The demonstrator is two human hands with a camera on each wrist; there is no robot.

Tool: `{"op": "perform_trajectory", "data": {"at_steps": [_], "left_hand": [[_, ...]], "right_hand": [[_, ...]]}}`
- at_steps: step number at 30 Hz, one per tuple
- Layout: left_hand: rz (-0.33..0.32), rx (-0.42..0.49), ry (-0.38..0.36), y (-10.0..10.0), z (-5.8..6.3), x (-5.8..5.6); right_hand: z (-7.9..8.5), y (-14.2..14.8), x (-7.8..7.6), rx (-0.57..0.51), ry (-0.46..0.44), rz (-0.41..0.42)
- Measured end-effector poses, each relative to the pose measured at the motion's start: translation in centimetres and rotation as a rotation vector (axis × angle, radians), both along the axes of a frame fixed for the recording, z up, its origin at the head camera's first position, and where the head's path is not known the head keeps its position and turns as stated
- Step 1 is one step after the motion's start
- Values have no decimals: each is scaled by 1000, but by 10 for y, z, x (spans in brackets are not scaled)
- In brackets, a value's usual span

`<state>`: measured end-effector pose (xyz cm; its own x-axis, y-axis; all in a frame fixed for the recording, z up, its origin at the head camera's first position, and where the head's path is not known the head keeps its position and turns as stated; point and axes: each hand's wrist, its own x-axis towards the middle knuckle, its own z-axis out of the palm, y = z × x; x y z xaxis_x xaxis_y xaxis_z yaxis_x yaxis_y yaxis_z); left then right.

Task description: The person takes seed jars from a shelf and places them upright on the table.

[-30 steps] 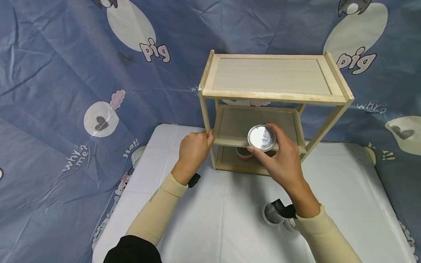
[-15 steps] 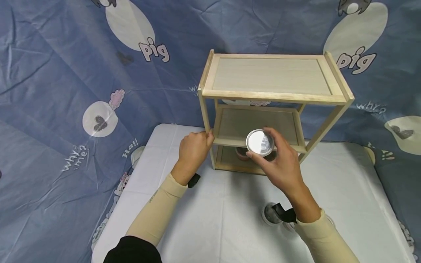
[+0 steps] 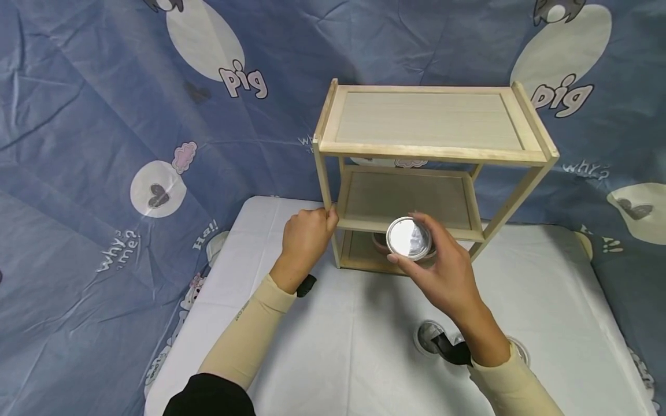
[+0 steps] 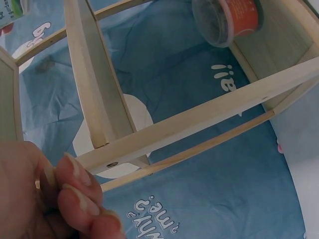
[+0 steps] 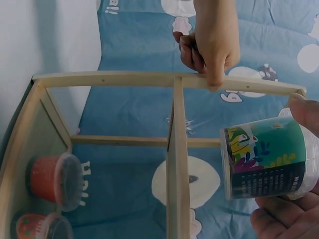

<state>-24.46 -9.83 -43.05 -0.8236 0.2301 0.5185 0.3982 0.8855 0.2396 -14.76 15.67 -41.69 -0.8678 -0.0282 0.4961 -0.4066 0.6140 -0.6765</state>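
My left hand grips the front left post of a three-tier wooden shelf, just at the middle tier. Thumb and bent fingers are on that post in the right wrist view. My right hand holds a clear jar with a green and dark printed label, fingers on one side and thumb on the other. Its shiny silver end faces up toward the head camera. The jar is in front of the shelf, lower than the middle tier's front edge in the head view.
On the bottom tier sit a red-labelled tub and a second tub, largely hidden in the head view. A round clear container stands on the white cloth by my right wrist, with others partly covered. Blue printed fabric hangs behind.
My right hand has brought the jar down and slightly left, away from the middle tier toward the front. The left hand stays on the post.
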Motion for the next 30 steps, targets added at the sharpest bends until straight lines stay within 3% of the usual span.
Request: {"op": "perform_trajectory", "data": {"at_steps": [30], "left_hand": [[-7, -14, -13, -1, 0, 0]], "right_hand": [[-32, -3, 28, 17, -78, 91]]}}
